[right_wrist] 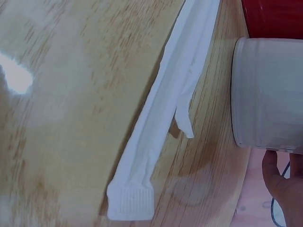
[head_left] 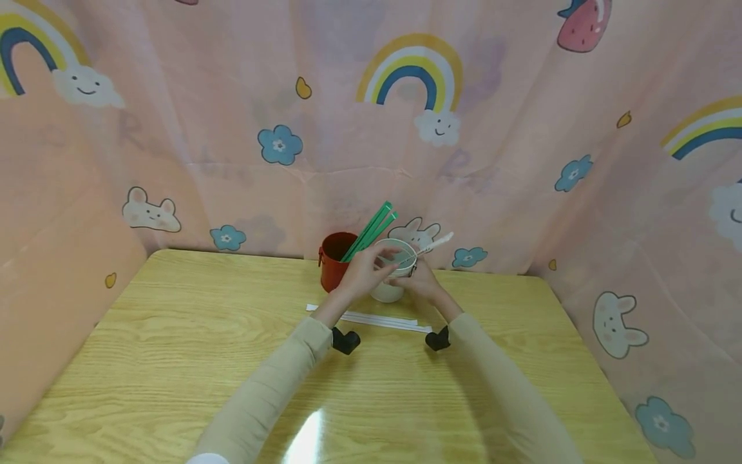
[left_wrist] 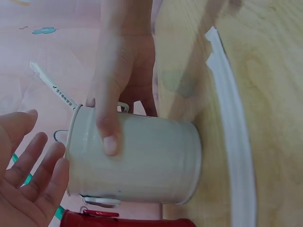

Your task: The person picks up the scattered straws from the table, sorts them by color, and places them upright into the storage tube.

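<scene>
A white pail (head_left: 387,294) stands upright on the table, with small handles on its sides. My right hand (head_left: 424,281) grips it from the right; in the left wrist view the thumb lies along the pail's wall (left_wrist: 151,161). One slim white wrapped straw (head_left: 438,240) with printed lettering leans out over the rim to the right. At the pail's left, my left hand (head_left: 362,273) hovers by the rim, its fingers (left_wrist: 40,163) loosely bent around nothing. Whether it touches the rim I cannot tell. The inside of the pail is partly hidden by the left hand.
Left of the white pail stands a red pail (head_left: 331,276) holding green sticks or straws (head_left: 371,233). Paper-wrapped white straws (head_left: 382,319) lie across the table in front, one crimped end (right_wrist: 130,203) close below the right wrist. A patterned pink curtain (head_left: 232,174) hangs behind the table edge.
</scene>
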`<move>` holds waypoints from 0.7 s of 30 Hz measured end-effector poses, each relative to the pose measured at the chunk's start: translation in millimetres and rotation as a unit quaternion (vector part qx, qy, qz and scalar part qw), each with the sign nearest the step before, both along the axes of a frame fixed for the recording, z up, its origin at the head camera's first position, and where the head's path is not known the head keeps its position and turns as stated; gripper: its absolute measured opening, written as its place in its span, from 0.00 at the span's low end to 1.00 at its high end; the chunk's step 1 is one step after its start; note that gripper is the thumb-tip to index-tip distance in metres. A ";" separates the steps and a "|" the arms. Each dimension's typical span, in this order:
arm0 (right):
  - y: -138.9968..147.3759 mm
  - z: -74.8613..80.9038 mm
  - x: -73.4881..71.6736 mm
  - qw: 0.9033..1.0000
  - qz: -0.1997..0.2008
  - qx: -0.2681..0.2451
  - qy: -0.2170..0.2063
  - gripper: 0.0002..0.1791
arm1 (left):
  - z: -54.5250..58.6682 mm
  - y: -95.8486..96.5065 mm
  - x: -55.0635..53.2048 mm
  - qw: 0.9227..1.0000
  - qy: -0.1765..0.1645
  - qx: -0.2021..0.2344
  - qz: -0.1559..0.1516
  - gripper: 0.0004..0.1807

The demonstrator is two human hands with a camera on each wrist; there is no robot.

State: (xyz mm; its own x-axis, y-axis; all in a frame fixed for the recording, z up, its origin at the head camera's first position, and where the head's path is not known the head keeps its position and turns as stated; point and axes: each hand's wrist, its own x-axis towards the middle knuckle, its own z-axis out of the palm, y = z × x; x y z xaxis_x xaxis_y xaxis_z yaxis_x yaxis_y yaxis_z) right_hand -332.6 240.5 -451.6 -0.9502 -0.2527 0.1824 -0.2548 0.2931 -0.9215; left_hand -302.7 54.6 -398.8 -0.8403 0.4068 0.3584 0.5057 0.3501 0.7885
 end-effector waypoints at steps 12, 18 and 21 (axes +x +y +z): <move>0.2 -6.5 -2.8 1.000 -0.004 0.007 0.016 0.52 | -18.0 -19.3 11.5 1.000 -0.020 -0.010 -0.016 0.18; -4.4 12.8 10.0 1.000 0.001 0.011 0.008 0.51 | -29.3 -28.0 13.4 0.998 -0.049 -0.025 -0.029 0.18; -7.7 19.5 16.2 1.000 -0.003 0.027 0.009 0.51 | -36.2 -33.0 15.0 0.997 -0.066 -0.035 -0.034 0.22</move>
